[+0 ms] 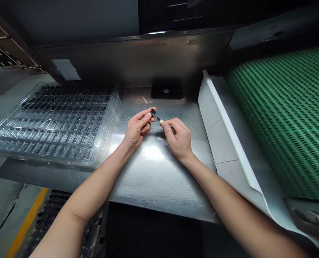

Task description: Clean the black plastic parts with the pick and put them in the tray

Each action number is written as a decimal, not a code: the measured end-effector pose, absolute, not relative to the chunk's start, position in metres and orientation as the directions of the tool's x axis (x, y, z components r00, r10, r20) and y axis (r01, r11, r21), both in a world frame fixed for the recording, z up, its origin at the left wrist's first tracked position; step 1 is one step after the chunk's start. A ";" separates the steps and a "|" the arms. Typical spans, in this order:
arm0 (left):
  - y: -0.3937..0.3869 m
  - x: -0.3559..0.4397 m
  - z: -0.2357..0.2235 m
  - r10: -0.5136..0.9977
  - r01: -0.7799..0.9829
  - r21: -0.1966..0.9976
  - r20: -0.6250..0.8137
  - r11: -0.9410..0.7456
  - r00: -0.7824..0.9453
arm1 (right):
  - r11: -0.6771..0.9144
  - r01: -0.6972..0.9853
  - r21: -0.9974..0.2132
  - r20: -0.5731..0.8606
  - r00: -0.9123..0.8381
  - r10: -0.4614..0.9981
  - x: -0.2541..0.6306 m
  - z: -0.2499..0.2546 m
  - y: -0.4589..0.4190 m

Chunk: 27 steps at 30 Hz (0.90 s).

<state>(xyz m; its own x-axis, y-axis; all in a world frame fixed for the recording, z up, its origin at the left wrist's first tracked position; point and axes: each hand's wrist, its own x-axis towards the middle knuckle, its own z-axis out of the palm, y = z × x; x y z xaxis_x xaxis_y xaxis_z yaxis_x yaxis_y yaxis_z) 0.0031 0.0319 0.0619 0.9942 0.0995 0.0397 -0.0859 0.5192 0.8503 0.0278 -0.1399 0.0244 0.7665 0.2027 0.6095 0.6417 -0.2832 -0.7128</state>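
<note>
Over the middle of the metal worktable point(159, 182), my left hand point(137, 129) is closed, pinching a small black round part point(153, 112) between thumb and fingertips. My right hand point(178, 138) is closed around a slim knife-like tool point(162, 121) with a pale section near its front. The dark, narrow tip of this tool meets the black part, at least as seen from here. Most of the handle is hidden inside my right fist. Left of my hands lies a stack of clear plastic trays point(105, 139), with black parts in the far rows.
A white raised guard point(225, 130) runs along the right, beside a green mesh conveyor belt point(291, 118). At the back lie a flat black block point(167, 92) and a thin white strip point(144, 100). More trays of black parts point(51, 215) are below the table at left.
</note>
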 end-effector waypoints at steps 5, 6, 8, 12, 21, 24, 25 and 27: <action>0.033 0.004 0.061 0.106 -0.069 0.855 0.017 0.515 0.994 | -0.299 0.637 -0.710 0.609 0.769 0.192 0.029 0.024 -0.140; 0.034 0.004 0.060 0.104 -0.073 0.854 0.023 0.515 0.994 | -0.300 0.639 -0.709 0.611 0.768 0.191 0.030 0.024 -0.140; 0.035 0.004 0.059 0.097 -0.087 0.852 0.043 0.517 0.994 | -0.304 0.643 -0.703 0.617 0.764 0.190 0.030 0.023 -0.140; 0.035 0.004 0.059 0.100 -0.098 0.848 0.054 0.521 0.994 | -0.310 0.649 -0.695 0.620 0.759 0.199 0.028 0.024 -0.140; 0.035 0.003 0.063 0.113 -0.086 0.850 0.032 0.520 0.993 | -0.327 0.631 -0.703 0.603 0.773 0.197 0.027 0.026 -0.140; 0.035 0.003 0.063 0.110 -0.087 0.851 0.035 0.518 0.993 | -0.311 0.640 -0.703 0.608 0.767 0.205 0.027 0.026 -0.139; 0.035 0.003 0.063 0.111 -0.081 0.852 0.027 0.517 0.993 | -0.308 0.640 -0.704 0.608 0.767 0.205 0.027 0.026 -0.139; 0.034 0.003 0.064 0.119 -0.064 0.856 0.002 0.514 0.993 | -0.308 0.637 -0.707 0.607 0.769 0.197 0.027 0.026 -0.139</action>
<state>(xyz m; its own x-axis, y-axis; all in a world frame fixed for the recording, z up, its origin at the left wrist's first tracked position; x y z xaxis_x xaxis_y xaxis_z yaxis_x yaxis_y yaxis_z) 0.0029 0.0343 0.0637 0.9929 0.1187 0.0025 -0.0635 0.5137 0.8556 0.0274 -0.1395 0.0258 0.7695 0.1971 0.6075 0.6369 -0.3079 -0.7068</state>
